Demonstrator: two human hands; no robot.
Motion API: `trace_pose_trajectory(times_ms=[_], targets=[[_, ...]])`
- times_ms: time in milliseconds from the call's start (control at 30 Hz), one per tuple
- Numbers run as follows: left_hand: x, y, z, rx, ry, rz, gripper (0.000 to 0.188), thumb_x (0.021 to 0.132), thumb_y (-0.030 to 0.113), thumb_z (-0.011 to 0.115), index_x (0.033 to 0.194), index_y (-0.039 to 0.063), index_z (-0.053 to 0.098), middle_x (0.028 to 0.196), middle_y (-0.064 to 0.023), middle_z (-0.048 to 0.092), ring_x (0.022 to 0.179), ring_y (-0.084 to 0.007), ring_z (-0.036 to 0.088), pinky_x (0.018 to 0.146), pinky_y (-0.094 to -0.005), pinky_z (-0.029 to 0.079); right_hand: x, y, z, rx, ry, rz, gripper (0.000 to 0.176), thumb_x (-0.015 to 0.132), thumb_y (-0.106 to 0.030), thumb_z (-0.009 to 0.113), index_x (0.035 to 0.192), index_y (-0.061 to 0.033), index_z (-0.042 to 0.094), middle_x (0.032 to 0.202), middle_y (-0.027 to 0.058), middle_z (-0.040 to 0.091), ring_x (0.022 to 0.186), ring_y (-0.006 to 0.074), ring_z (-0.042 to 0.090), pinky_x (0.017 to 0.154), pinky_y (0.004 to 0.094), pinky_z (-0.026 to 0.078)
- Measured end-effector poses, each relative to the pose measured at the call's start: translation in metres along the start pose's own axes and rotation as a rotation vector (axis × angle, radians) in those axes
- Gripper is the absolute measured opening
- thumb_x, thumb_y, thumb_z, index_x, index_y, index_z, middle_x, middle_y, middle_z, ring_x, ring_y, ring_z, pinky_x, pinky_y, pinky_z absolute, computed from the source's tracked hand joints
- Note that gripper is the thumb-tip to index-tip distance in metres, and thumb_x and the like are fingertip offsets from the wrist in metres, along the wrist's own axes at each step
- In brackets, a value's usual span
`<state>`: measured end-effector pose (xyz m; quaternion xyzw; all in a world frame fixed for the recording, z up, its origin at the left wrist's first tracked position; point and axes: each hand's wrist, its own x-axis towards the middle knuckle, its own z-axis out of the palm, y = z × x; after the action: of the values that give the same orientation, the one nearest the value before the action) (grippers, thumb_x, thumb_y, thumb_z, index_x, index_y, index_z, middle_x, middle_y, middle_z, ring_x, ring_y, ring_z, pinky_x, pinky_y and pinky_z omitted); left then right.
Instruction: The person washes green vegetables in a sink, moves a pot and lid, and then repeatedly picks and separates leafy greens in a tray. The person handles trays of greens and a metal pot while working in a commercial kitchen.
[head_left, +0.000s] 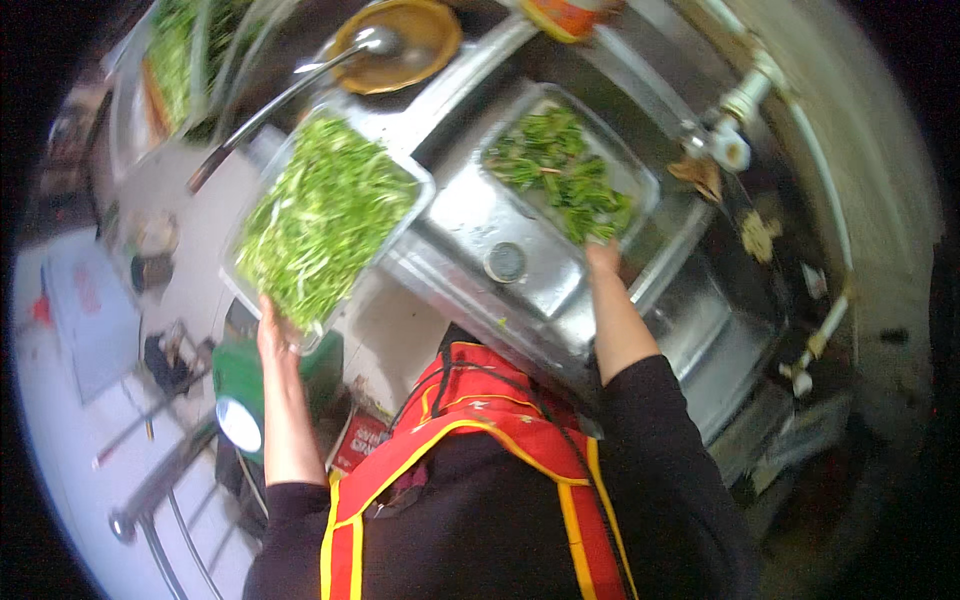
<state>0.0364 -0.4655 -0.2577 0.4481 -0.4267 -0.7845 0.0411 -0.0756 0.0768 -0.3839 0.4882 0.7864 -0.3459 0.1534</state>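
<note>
My left hand (279, 330) grips the near corner of a clear plastic container (425, 193) heaped with shredded pale-green vegetables (330, 217). This container is held tilted at the sink's left edge. My right hand (603, 261) is at the near rim of a second clear container (651, 176), its fingertips partly hidden against dark leafy greens (562, 169). That second container is in the basin of a stainless steel sink (480, 202), beyond a round drain (505, 262). Motion blurs both containers.
A metal ladle (277, 106) rests across a brown bowl (442, 37) at the back left. Bagged greens (180, 67) stand farther left. Pipes and a valve (729, 150) run along the right wall. A green scale (322, 367) is below my left hand, near a metal rail (161, 480).
</note>
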Motion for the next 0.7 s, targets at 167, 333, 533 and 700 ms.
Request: trace_pose_trajectory(times_ms=[167, 333, 533, 700], targets=[[-0.001, -0.002, 0.012, -0.099, -0.18, -0.046, 0.056, 0.093, 0.037, 0.051, 0.136, 0.006, 0.035, 0.136, -0.0145, 0.041, 0.121, -0.0331, 0.043, 0.102, -0.0496, 0.035, -0.064, -0.032, -0.043, 0.125, -0.148, -0.264, 0.076, 0.074, -0.03, 0.065, 0.138, -0.003, 0.034, 0.138, 0.0248, 0.037, 0.128, 0.0358, 0.037, 0.105, 0.04, 0.03], [-0.006, 0.009, 0.02, -0.024, -0.163, -0.111, 0.057, 0.094, 0.038, 0.049, 0.137, 0.005, 0.032, 0.137, -0.0149, 0.04, 0.121, -0.0333, 0.043, 0.102, -0.0472, 0.034, -0.107, -0.056, -0.242, -0.329, 0.802, -1.13, 0.026, 0.064, -0.009, 0.059, 0.089, -0.0062, 0.062, 0.109, 0.0182, 0.054, 0.105, 0.0357, 0.048, 0.093, 0.0487, 0.036], [-0.006, 0.013, 0.02, 0.095, -0.157, -0.133, 0.057, 0.094, 0.041, 0.047, 0.136, 0.005, 0.035, 0.134, -0.0134, 0.044, 0.116, -0.0308, 0.048, 0.097, -0.0438, 0.039, -0.109, 0.034, -0.461, -0.797, 1.037, -0.152, 0.041, 0.084, -0.039, 0.058, 0.114, -0.0109, 0.059, 0.121, 0.0227, 0.051, 0.113, 0.0379, 0.048, 0.087, 0.0492, 0.042], [-0.003, 0.012, 0.022, 0.28, -0.12, -0.075, 0.058, 0.092, 0.047, 0.049, 0.132, 0.006, 0.041, 0.129, -0.0116, 0.049, 0.112, -0.0287, 0.051, 0.091, -0.0419, 0.043, -0.076, 0.104, -0.497, -0.123, 0.476, 0.021, 0.054, 0.087, -0.052, 0.049, 0.111, -0.0038, 0.053, 0.105, 0.02, 0.06, 0.1, 0.0337, 0.057, 0.08, 0.0447, 0.045]])
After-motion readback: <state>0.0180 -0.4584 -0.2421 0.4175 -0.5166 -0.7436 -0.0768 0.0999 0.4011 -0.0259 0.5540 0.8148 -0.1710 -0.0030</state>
